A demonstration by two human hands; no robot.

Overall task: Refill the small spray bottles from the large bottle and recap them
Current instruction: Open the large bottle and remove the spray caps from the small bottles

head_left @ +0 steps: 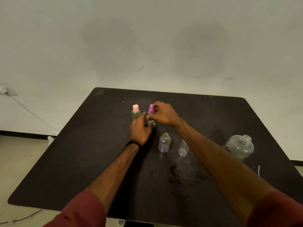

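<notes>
We have the purple-capped spray bottle [151, 114] upright at the far middle of the bench [65, 161], left hand [140, 128] gripping its body, right hand [164, 114] pinching its cap from above (long axis vertical).

Dark table [82, 161] w/ rounded corners, scuffed, wet patch nr front centre. Off-white wall [147, 38] behind, two faint grey smudges. Wall outlet [7, 90] far left, white cable [31, 113] to floor. Beige floor [16, 161], black baseboard [21, 134].
</notes>
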